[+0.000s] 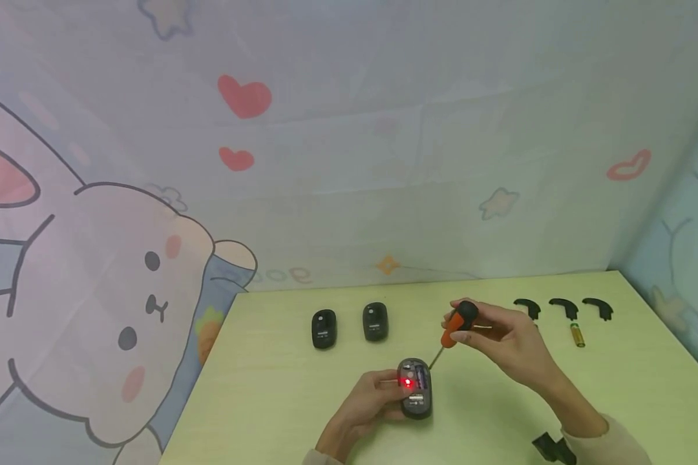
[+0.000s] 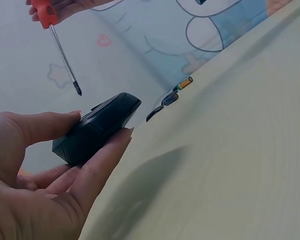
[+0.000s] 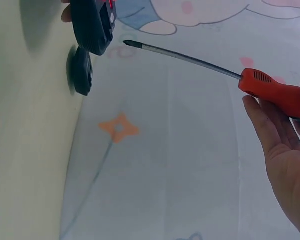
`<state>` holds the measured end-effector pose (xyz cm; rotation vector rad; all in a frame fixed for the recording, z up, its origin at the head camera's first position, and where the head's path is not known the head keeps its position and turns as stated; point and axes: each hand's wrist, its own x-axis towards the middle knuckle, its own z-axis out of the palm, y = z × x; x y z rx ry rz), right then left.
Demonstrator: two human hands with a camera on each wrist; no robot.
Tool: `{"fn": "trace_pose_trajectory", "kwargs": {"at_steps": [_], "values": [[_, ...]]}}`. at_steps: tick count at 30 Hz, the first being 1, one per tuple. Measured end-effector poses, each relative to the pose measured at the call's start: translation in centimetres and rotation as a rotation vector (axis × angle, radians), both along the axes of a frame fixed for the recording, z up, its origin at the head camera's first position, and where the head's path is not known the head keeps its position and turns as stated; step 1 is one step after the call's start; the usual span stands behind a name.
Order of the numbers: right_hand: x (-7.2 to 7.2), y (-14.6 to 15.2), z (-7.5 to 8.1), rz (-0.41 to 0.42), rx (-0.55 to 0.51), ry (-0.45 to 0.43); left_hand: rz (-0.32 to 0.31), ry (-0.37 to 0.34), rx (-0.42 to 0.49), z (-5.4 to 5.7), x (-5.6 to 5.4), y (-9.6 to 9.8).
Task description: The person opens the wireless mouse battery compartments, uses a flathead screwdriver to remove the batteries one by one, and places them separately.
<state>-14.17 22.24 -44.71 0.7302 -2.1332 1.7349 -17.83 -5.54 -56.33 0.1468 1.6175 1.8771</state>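
My left hand (image 1: 373,400) grips a black computer mouse (image 1: 417,407) by its side, thumb on top and fingers below. The mouse's underside faces up, showing a long battery slot and a glowing red light. In the left wrist view the mouse (image 2: 97,127) is held tilted above the table. My right hand (image 1: 514,339) holds an orange and black screwdriver (image 1: 452,329) by its handle, the shaft slanting down to the left. Both wrist views show the dark tip of the screwdriver (image 3: 190,59) a short gap away from the mouse.
Two more black mice, one at left (image 1: 324,329) and another (image 1: 375,321), lie behind the left hand. Curved black covers (image 1: 564,307) stand in a row at the back right, with a battery (image 1: 578,335) before them. Black pieces (image 1: 552,447) lie by the right sleeve.
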Motion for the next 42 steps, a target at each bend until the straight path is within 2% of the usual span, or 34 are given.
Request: {"fn": "trace_pose_trajectory", "kwargs": {"at_steps": [6, 11, 15, 22, 27, 30, 32, 38, 42], "values": [[0.2, -1.2, -0.7, 0.04, -0.03, 0.112, -0.015, 0.014, 0.0, 0.2, 0.0, 0.1], [0.3, -2.1, -1.4, 0.03, 0.002, 0.232, -0.011, 0.012, 0.01, 0.2, 0.1, 0.2], [0.3, -2.3, -1.7, 0.019, 0.011, 0.263, -0.005, 0.011, 0.016, 0.1, 0.1, 0.3], [0.2, -2.5, -1.9, 0.064, -0.01, 0.35, -0.003, 0.015, 0.024, 0.2, 0.1, 0.4], [0.6, -3.2, -2.3, -0.021, 0.103, 0.444, -0.021, 0.021, 0.015, 0.4, 0.1, 0.1], [1.1, -3.6, -2.7, -0.078, 0.195, 0.469, -0.041, 0.031, 0.014, 0.5, 0.3, -0.1], [1.2, -3.8, -3.0, -0.091, 0.21, 0.484, -0.046, 0.037, 0.01, 0.4, 0.4, -0.3], [0.4, -3.1, -3.0, -0.097, 0.103, 0.528, -0.07, 0.079, -0.002, 0.6, 0.6, -0.1], [-0.3, -2.2, -2.8, -0.115, 0.098, 0.467, -0.084, 0.097, -0.024, 0.7, 0.7, 0.3]]}}
